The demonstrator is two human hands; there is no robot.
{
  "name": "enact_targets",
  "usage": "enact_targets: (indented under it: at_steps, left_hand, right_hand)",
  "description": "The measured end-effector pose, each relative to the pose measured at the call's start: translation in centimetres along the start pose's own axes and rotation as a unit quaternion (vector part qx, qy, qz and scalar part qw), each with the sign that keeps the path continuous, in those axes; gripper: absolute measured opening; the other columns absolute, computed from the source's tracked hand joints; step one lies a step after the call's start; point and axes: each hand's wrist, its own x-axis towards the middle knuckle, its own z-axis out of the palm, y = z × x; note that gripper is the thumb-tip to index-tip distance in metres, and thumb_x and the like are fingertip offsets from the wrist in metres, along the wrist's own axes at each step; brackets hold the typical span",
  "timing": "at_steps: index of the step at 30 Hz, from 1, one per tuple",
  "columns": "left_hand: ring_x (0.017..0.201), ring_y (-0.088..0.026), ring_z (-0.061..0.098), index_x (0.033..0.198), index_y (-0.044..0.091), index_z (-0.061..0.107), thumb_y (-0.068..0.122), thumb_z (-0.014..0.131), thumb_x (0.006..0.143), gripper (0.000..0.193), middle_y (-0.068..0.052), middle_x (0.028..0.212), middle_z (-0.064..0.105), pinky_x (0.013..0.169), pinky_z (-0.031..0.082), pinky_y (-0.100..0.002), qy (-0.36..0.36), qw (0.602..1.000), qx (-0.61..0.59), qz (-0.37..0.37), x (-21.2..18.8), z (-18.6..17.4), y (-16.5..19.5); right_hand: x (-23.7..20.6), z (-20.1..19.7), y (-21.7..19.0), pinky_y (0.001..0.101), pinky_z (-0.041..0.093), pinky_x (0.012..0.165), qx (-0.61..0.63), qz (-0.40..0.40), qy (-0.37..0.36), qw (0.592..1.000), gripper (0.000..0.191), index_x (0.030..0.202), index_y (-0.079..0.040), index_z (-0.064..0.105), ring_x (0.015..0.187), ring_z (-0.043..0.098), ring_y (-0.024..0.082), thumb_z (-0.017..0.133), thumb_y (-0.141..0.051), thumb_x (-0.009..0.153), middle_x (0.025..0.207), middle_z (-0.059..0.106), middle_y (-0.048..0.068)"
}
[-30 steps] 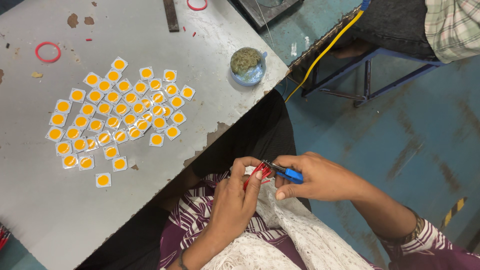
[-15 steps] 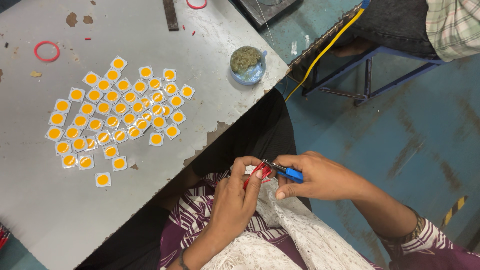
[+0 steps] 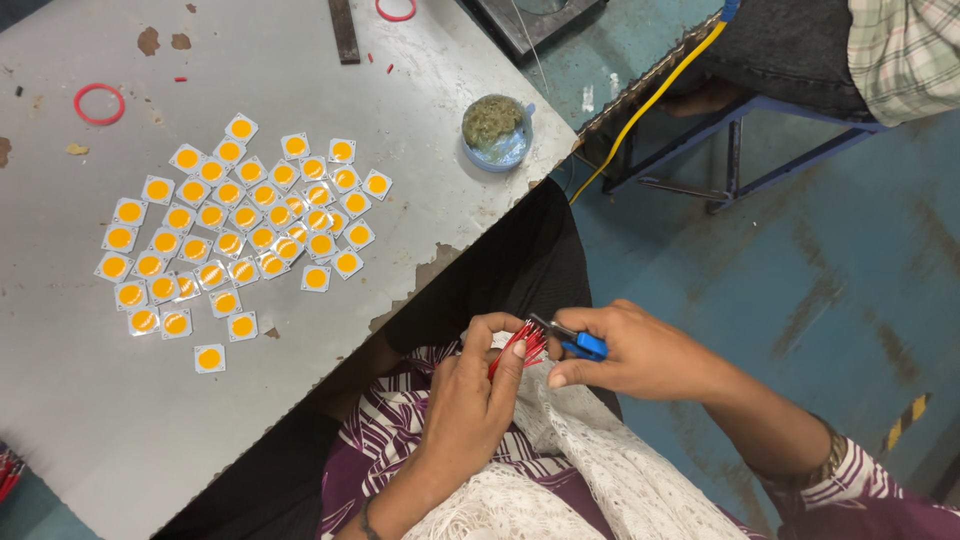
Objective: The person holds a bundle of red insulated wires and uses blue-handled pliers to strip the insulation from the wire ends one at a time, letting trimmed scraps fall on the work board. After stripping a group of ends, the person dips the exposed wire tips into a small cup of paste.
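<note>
The left hand (image 3: 470,400) is held over the lap, just off the near edge of the bench (image 3: 90,440). Its fingers (image 3: 505,365) are closed on a small bundle of thin red wires (image 3: 518,345), whose ends fan out up and to the right. The right hand (image 3: 640,352) comes in from the right and meets the left one at the wires. Its fingers (image 3: 575,375) are curled around a small cutter with blue handles (image 3: 580,343), and the dark tip of the cutter points left and touches the top of the red bundle. Whether the tip is closed on a wire is too small to tell.

Under both hands lie a white lace cloth (image 3: 600,470) and purple and white striped clothing (image 3: 400,430). The right wrist carries a bracelet (image 3: 828,455) beside a striped sleeve.

On the bench, well apart from the hands, a loose cluster of small white squares with orange round centres (image 3: 240,230) lies flat, many of them touching or overlapping at the edges. A round blue tin (image 3: 496,132) filled with greenish-grey stuff stands near the right corner of the bench. A red ring (image 3: 99,103) lies near the far left, and a second red ring (image 3: 396,10) sits at the top edge beside a dark flat bar (image 3: 344,30).

Past the bench, a yellow cable (image 3: 650,100) runs down over the blue-green floor (image 3: 850,260), next to a blue metal stool frame (image 3: 740,165) where another person in a checked shirt (image 3: 905,50) sits.
</note>
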Motion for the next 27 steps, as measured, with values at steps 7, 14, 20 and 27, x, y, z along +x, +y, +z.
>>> enact_targets:
  at_steps: [7, 14, 20, 27]
  left_hand:
    - [0.042, -0.007, 0.043, 0.119, 0.002, 0.056, 0.025, 0.05, 0.103, 0.029, -0.001, 0.055, 0.063, 0.042, 0.031, -0.03, 0.0, 0.997, -0.07, -0.015, -1.3, -1.2, 1.1]
    - [0.049, -0.007, 0.043, 0.097, -0.001, 0.068, 0.024, 0.05, 0.106, 0.031, -0.003, 0.055, 0.051, 0.047, 0.035, -0.029, 0.06, 0.99, -0.09, 0.091, -5.2, -2.7, 1.2]
    - [0.051, -0.009, 0.035, 0.08, -0.001, 0.052, 0.025, 0.047, 0.108, 0.039, -0.003, 0.057, 0.037, 0.049, 0.029, -0.031, 0.144, 0.977, -0.074, 0.138, -9.2, -4.6, -0.4]
    - [0.057, -0.006, 0.034, 0.09, 0.001, 0.061, 0.025, 0.045, 0.106, 0.032, 0.006, 0.062, 0.041, 0.05, 0.029, -0.027, 0.157, 0.955, -0.239, 0.084, -12.3, -7.6, -1.0]
  right_hand:
    - [-2.5, -0.6, 1.2, 0.027, 0.052, 0.064, 0.232, -0.033, 0.071, 0.969, 0.035, 0.101, -0.005, 0.068, 0.07, 0.061, 0.008, 0.081, -0.032, 0.083, 0.074, 0.066, -0.001]
    - [-2.6, 0.3, -2.3, 0.0259, 0.051, 0.069, 0.227, -0.107, 0.053, 0.967, 0.033, 0.105, -0.001, 0.067, 0.074, 0.058, 0.007, 0.079, -0.027, 0.087, 0.078, 0.065, 0.0]
    - [0.5, 0.0, -8.2, 0.0274, 0.055, 0.069, 0.177, -0.177, 0.061, 0.966, 0.036, 0.109, 0.0, 0.066, 0.076, 0.067, 0.01, 0.077, -0.028, 0.088, 0.082, 0.07, 0.004]
    - [5.2, -0.7, -14.5, 0.0295, 0.055, 0.084, 0.158, -0.339, 0.034, 0.927, 0.047, 0.121, 0.0, 0.062, 0.093, 0.068, 0.013, 0.066, -0.043, 0.101, 0.096, 0.069, 0.005]
